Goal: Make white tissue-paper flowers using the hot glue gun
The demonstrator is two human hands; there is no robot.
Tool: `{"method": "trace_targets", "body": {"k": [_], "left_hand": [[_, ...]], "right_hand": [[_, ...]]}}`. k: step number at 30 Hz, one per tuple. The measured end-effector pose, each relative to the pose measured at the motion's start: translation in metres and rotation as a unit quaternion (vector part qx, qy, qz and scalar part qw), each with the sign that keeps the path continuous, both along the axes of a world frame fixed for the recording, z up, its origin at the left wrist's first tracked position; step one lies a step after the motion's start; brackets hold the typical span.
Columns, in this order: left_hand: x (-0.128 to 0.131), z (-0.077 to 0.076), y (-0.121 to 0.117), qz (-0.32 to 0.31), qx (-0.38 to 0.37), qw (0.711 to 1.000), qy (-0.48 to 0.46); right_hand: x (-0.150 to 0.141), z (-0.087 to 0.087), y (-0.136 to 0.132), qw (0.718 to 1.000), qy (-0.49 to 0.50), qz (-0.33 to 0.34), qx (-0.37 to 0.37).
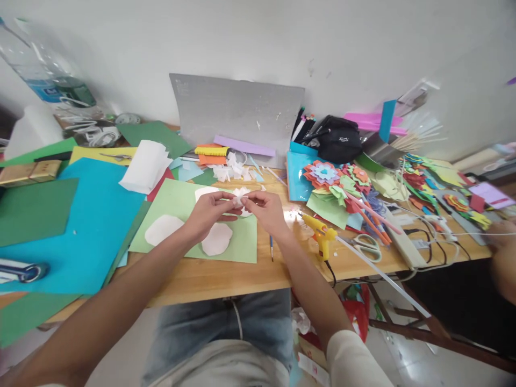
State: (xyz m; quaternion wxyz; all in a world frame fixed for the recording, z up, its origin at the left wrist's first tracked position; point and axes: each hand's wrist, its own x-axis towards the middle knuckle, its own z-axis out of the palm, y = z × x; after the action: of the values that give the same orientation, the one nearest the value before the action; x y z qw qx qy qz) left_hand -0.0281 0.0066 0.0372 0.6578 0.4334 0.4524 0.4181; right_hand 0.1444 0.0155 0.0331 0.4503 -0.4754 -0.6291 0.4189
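Observation:
My left hand point(212, 214) and my right hand point(266, 210) meet above a light green sheet of paper point(242, 248). Between their fingertips is a small crumpled piece of white tissue paper point(241, 195), pinched from both sides. Rounded white paper cutouts point(216, 239) lie on the green sheet under and around my hands, one of them partly covered by my left forearm. Scraps of white tissue point(231, 169) are heaped just beyond the sheet. A thin blue brush-like tool point(271, 248) rests beside my right wrist.
A yellow glue gun point(321, 235) with a long glue stick and scissors point(366, 248) lie to the right. Paper flowers point(325, 174) stand behind them. Blue card point(88, 231) and folded white tissue point(145, 166) are on the left. A grey board point(237, 110) leans on the wall. Another person's blurred hand point(506, 258) shows far right.

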Motion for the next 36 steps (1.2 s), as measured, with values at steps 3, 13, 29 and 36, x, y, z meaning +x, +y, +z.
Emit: {"method": "trace_targets", "body": {"k": [3, 13, 29, 36], "left_hand": [[0.0, 0.0, -0.002, 0.037, -0.003, 0.999, 0.014], [-0.001, -0.005, -0.002, 0.061, -0.043, 0.996, -0.052], [-0.002, -0.002, -0.004, 0.068, -0.031, 0.995, -0.061], [-0.001, -0.01, -0.002, 0.093, 0.028, 0.995, -0.014]], "right_hand": [[-0.003, 0.002, -0.005, 0.999, -0.018, -0.011, 0.026], [-0.005, -0.005, -0.006, 0.953, -0.129, -0.042, 0.271], [0.002, -0.007, -0.007, 0.893, -0.269, 0.033, 0.358], [0.002, 0.001, -0.008, 0.984, -0.093, -0.02, 0.148]]}}
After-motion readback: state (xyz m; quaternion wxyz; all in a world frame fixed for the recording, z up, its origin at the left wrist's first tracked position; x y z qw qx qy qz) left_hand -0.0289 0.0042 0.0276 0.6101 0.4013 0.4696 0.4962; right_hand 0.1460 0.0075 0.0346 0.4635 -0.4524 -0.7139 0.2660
